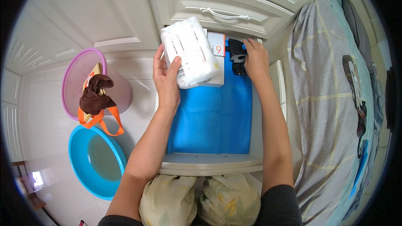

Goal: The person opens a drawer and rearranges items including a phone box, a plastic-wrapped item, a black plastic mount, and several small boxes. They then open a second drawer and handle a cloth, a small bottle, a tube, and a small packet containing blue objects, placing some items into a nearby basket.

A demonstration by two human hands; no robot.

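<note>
My left hand (168, 75) holds a soft white plastic-wrapped pack (191, 53), its thumb pressed on the front face and its fingers at the left side. The pack bears printing and hangs over the far part of a pulled-out drawer (213, 166). Along the right side of that drawer, my right hand (257, 58) has its fingers against a black device with straps or clips (237, 57); whether it grips the device is hidden. Partly covered by the pack are a white box with an orange edge (217, 44) and another white box (219, 77). Blue fabric (213, 119) lines the drawer.
Left on the tiled floor stand a pink bin (117, 84), with a brown cloth (97, 94) and orange strap (114, 119) over its rim, and a blue basin (75, 157). A closed drawer (220, 9) overhangs the far end. A bed with grey checked bedding (320, 100) borders the right.
</note>
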